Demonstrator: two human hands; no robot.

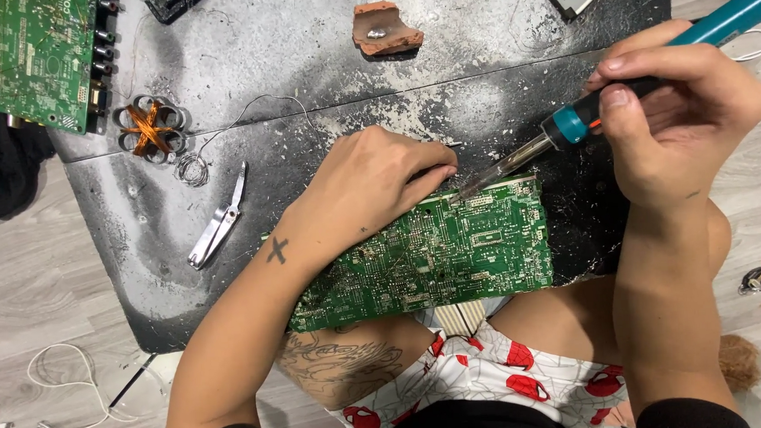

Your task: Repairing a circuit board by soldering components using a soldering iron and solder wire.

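- Nearest the camera, the person's bare knees and red-patterned shorts (493, 373) show below a dark, scuffed work board (303, 70) laid over a pale wooden floor (37, 284).
- A green circuit board (452, 254) lies on the near edge of the work board, tilted, its lower left corner over the thigh.
- The left hand (370, 184) rests on the circuit board's upper left part, fingers curled down onto its top edge; it presses on the board and grips nothing else.
- The right hand (679, 111) is clenched around the teal and black handle of a soldering iron (567, 130), thumb and forefinger near the collar.
- The iron's metal tip slants down and left to the circuit board's top edge, just beside the left fingertips.
- Left of the forearm lies a metal nail clipper (218, 222), open, with a coil of thin wire (192, 169) just beyond it.
- Farther off sits a copper-wound coil (150, 126), beside a second green circuit board (38, 58) at the far left corner.
- At the far edge rests a broken piece of terracotta (386, 29) carrying a blob of silvery metal.
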